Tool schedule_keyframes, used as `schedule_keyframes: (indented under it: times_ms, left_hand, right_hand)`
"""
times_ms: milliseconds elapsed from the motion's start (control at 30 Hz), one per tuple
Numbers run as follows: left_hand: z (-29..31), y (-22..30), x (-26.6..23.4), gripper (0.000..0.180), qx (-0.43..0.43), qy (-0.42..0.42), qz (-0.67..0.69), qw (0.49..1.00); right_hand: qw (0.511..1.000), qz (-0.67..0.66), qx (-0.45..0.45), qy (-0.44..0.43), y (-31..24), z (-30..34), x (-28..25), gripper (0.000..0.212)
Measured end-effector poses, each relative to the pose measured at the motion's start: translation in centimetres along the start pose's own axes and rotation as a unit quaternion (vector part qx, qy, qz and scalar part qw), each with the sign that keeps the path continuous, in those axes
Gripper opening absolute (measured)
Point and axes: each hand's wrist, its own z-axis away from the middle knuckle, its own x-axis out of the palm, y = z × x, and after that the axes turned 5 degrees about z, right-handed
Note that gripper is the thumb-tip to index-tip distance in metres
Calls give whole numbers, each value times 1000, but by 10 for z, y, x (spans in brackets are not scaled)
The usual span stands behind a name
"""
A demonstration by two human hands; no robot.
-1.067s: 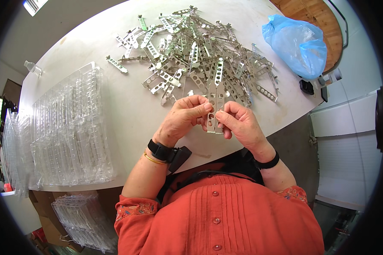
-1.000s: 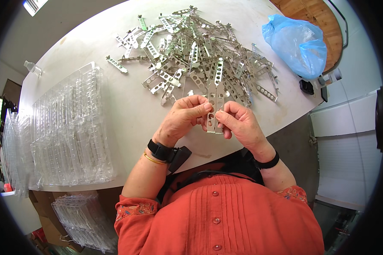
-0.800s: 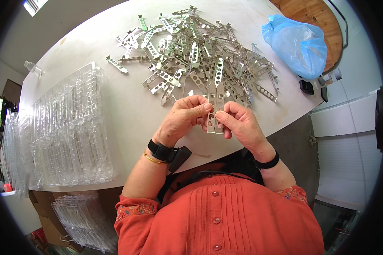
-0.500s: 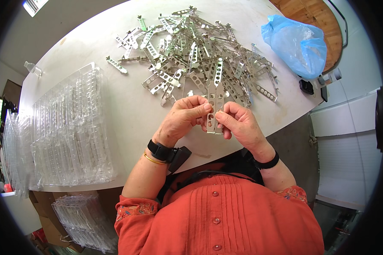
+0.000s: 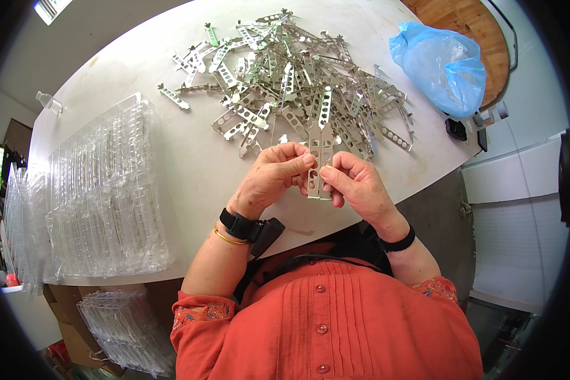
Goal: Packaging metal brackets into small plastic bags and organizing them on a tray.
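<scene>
Two flat metal brackets with round holes are held upright, side by side, above the table's near edge. My left hand (image 5: pixel 273 172) pinches the left metal bracket (image 5: pixel 315 142) between thumb and fingers. The right metal bracket (image 5: pixel 327 142) is gripped by my right hand (image 5: pixel 356 182), its thumb pressed on the front. Their lower ends sit level with each other. Just beyond my hands lies a loose heap of similar metal brackets (image 5: pixel 288 82), and the tops of the held pair overlap it in view.
Clear plastic blister trays (image 5: pixel 107 196) lie on the left of the white table (image 5: pixel 199 136). More clear trays (image 5: pixel 130 326) are stacked below its edge. A blue plastic bag (image 5: pixel 440 69) and a small black object (image 5: pixel 455 129) are at the right. A clear bottle (image 5: pixel 49 102) stands far left.
</scene>
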Motion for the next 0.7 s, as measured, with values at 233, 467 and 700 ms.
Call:
schedule_keyframes:
  times_ms: [233, 467, 700]
  left_hand:
    - [-1, -1, -1, 15, 4, -2, 14, 1000]
    - [1, 1, 0, 12, 3, 7, 9, 1000]
    - [2, 2, 2, 18, -22, 7, -26, 999]
  right_hand:
    - [1000, 2, -2, 0, 0, -1, 0, 21]
    - [1000, 24, -8, 18, 1, -2, -2, 20]
    - [1000, 29, 3, -1, 4, -2, 5, 21]
